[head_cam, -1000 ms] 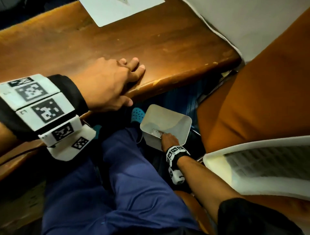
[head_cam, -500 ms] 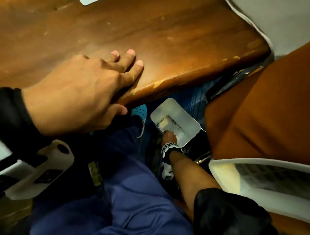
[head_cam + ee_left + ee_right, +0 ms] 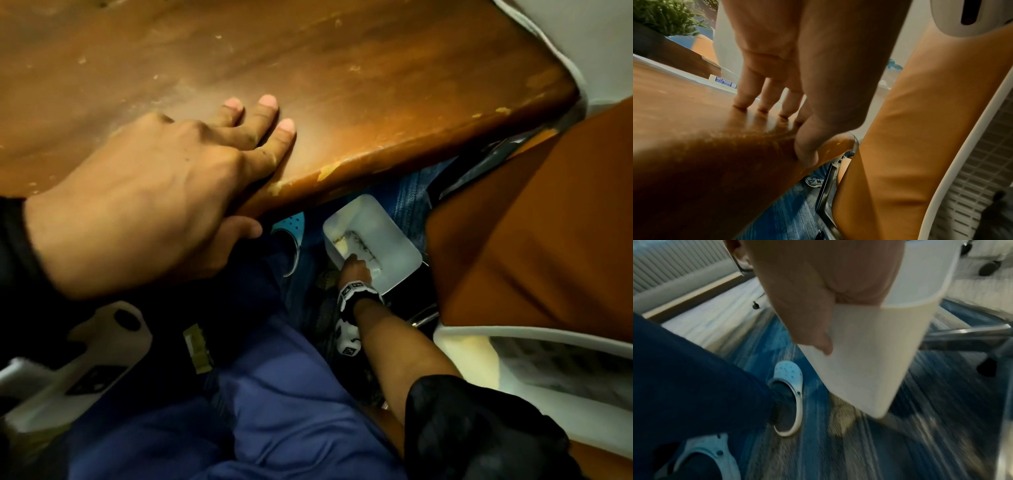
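My left hand (image 3: 154, 205) lies on the wooden desk (image 3: 376, 85) at its near edge. Its fingers (image 3: 764, 100) press flat on the top, while the thumb hooks under the edge. Below the desk my right hand (image 3: 354, 270) grips the near rim of a white rectangular bin (image 3: 387, 240). In the right wrist view the right hand (image 3: 818, 280) has its fingers inside the bin (image 3: 869, 353) and the thumb outside, and the bin hangs tilted above the carpet. Some scraps (image 3: 359, 243) lie in the bin's bottom.
An orange chair (image 3: 531, 222) stands close on the right, with a white mesh chair back (image 3: 548, 359) nearer me. My blue-trousered leg (image 3: 274, 411) and light blue clog (image 3: 789, 374) are left of the bin. A metal chair base (image 3: 962, 334) is behind the bin. An eraser box (image 3: 725, 81) sits on the desk.
The bin has turned and shifted under the desk in my right hand, so its scraps now show. My head has come closer; the left hand stays on the desk edge.
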### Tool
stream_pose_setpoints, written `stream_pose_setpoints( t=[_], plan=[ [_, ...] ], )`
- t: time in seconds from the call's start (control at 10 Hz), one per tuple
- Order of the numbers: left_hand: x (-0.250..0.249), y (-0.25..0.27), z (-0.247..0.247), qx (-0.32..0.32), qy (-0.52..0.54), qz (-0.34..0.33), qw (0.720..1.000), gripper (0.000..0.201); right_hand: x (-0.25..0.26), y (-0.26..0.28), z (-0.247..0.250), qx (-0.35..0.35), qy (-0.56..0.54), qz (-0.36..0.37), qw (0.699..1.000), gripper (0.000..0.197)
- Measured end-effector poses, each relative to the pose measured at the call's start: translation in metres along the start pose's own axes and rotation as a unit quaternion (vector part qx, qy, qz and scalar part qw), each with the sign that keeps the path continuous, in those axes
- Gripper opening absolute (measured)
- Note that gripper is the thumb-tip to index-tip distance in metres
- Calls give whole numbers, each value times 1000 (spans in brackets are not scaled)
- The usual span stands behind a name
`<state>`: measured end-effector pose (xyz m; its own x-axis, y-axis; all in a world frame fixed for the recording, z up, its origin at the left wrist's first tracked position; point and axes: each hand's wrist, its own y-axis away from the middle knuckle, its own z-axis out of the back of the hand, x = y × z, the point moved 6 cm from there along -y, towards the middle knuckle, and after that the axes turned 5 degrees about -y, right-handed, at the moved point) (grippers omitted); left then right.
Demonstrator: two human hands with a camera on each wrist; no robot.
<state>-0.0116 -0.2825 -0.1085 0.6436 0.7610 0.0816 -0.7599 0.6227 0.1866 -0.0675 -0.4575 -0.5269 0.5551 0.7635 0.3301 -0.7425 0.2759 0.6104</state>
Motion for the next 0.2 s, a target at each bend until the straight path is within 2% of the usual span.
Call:
stream_pose_setpoints(
  t=[0.1,0.2],
  plan=[
    [-6,4,12,23,-97,-12,995,94,2,-1,10,-12,63,-6,998,54],
    [-13,6,13,77,-118,24,990,94,13,6,37,-32,56,10,998,56]
  ],
)
